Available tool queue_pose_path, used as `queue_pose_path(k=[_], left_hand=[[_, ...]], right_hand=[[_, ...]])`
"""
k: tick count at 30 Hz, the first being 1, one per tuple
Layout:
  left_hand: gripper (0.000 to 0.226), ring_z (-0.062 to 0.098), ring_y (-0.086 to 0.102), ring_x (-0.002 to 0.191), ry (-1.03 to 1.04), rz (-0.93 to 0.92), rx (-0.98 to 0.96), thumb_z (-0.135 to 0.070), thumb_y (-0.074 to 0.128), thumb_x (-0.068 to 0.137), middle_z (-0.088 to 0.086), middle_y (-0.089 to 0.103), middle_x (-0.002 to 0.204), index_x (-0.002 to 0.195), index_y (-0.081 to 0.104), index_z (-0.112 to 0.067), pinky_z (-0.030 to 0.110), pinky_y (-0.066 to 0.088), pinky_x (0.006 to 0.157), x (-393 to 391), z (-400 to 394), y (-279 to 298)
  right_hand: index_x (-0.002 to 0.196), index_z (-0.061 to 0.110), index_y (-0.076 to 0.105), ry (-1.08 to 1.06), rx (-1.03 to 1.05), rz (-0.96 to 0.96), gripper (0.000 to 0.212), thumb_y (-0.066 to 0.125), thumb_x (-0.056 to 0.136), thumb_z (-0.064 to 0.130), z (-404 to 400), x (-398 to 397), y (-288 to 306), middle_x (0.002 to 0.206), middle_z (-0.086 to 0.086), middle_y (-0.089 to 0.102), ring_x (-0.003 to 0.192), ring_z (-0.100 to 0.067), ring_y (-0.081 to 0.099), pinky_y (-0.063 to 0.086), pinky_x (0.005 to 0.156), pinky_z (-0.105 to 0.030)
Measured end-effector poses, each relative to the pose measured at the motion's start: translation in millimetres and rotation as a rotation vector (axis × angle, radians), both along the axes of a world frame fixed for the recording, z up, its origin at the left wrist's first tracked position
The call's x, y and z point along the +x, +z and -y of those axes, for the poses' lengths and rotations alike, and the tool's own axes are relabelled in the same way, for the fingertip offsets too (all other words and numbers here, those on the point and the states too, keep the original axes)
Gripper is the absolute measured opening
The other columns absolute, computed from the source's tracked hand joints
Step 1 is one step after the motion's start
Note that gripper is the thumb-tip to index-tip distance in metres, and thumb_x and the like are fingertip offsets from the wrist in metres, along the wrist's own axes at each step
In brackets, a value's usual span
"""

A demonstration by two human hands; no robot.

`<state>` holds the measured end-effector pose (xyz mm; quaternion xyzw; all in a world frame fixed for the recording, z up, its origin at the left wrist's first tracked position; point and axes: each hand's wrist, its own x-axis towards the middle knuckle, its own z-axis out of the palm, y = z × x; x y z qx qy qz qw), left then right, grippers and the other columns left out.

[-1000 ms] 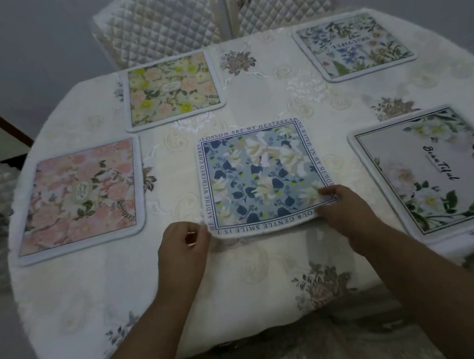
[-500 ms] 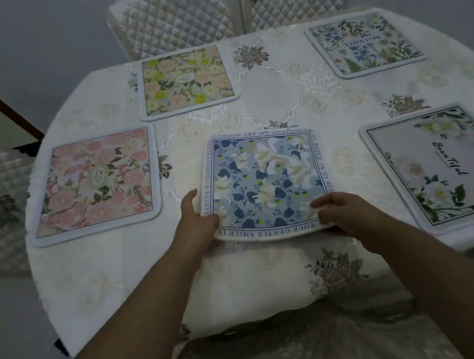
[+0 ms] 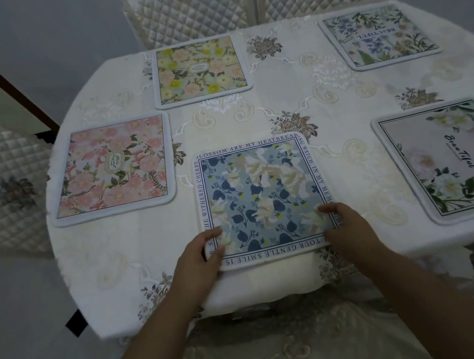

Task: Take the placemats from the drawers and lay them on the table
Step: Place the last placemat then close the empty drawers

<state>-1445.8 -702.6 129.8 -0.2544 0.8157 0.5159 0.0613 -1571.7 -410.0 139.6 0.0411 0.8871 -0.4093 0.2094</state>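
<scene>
I see the blue placemat (image 3: 265,199) lying flat at the near edge of the table (image 3: 341,102), right in front of me on the cream tablecloth (image 3: 289,104). My left hand (image 3: 199,257) pinches its near left corner, thumb on top and the other fingers tucked under the rim. My right hand (image 3: 344,227) rests on the near right corner, fingers together and laid on the printed face; whether any curl beneath it I cannot tell. Left of the blue placemat lies the pink placemat (image 3: 111,169), just apart from it. Beyond that, farther from me, sits the yellow placemat (image 3: 200,69). Right of the blue placemat is the white placemat (image 3: 454,159), and far beyond it the green placemat (image 3: 377,35). Two quilted chairs (image 3: 188,5) stand behind the table.
</scene>
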Motion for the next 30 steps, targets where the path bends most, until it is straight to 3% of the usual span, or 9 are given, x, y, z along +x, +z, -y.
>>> queue_pose_path(k=[3, 7, 9, 11, 13, 16, 30], left_hand=[[0.032, 0.009, 0.061, 0.120, 0.008, -0.014, -0.059, -0.027, 0.064, 0.100, -0.013, 0.061, 0.137, 0.129, 0.062, -0.039, 0.020, 0.051, 0.093, 6, -3, -2], [0.034, 0.013, 0.062, 0.114, -0.001, -0.011, -0.156, -0.028, 0.065, 0.099, -0.005, 0.061, 0.133, 0.133, 0.062, -0.033, 0.002, 0.043, 0.077, 9, -5, -5], [0.035, 0.015, 0.062, 0.115, -0.006, -0.003, -0.182, -0.031, 0.065, 0.098, -0.003, 0.061, 0.132, 0.133, 0.062, -0.034, 0.013, 0.047, 0.086, 9, -4, -7], [0.038, 0.016, 0.060, 0.117, -0.014, -0.002, -0.206, -0.032, 0.065, 0.098, -0.002, 0.060, 0.131, 0.135, 0.060, -0.035, 0.025, 0.048, 0.097, 9, -5, -8], [0.041, 0.014, 0.055, 0.119, -0.025, -0.012, -0.226, -0.030, 0.063, 0.099, -0.002, 0.058, 0.129, 0.139, 0.057, -0.033, 0.026, 0.043, 0.100, 12, -9, -8], [0.041, 0.015, 0.052, 0.117, -0.049, -0.021, -0.280, -0.029, 0.059, 0.101, 0.001, 0.056, 0.121, 0.142, 0.055, -0.031, 0.023, 0.037, 0.096, 12, -13, -8], [0.042, 0.017, 0.053, 0.112, -0.030, -0.021, -0.366, -0.025, 0.060, 0.101, -0.006, 0.049, 0.110, 0.142, 0.054, -0.030, 0.023, 0.037, 0.095, 8, -20, -9]], right_hand=[[0.125, 0.028, 0.060, 0.001, -0.002, -0.033, 0.052, 0.058, 0.081, 0.000, 1, 6, -3, 0.126, -0.001, 0.058, 0.101, -0.022, 0.062, 0.052, 0.077, -0.032], [0.127, 0.026, 0.060, 0.037, 0.025, -0.056, 0.052, 0.060, 0.082, 0.001, 0, 6, -5, 0.130, -0.002, 0.058, 0.112, -0.022, 0.059, 0.052, 0.092, -0.036], [0.131, 0.023, 0.060, 0.058, 0.056, -0.097, 0.052, 0.064, 0.083, 0.004, -3, 7, -8, 0.131, -0.006, 0.056, 0.120, -0.023, 0.055, 0.047, 0.103, -0.039], [0.135, 0.021, 0.059, 0.061, 0.083, -0.126, 0.051, 0.067, 0.086, 0.007, -4, 12, -10, 0.133, -0.008, 0.050, 0.126, -0.023, 0.048, 0.038, 0.110, -0.032], [0.137, 0.020, 0.058, 0.035, 0.095, -0.135, 0.050, 0.067, 0.089, 0.008, -5, 16, -11, 0.137, -0.007, 0.041, 0.126, -0.018, 0.044, 0.031, 0.103, -0.021], [0.138, 0.018, 0.058, 0.031, 0.114, -0.166, 0.050, 0.069, 0.090, 0.009, -7, 12, -13, 0.138, -0.007, 0.038, 0.124, -0.017, 0.044, 0.031, 0.099, -0.018], [0.145, 0.018, 0.051, 0.079, 0.164, -0.197, 0.052, 0.065, 0.095, 0.018, -10, 13, -18, 0.146, -0.007, 0.038, 0.134, -0.021, 0.041, 0.036, 0.107, -0.032]])
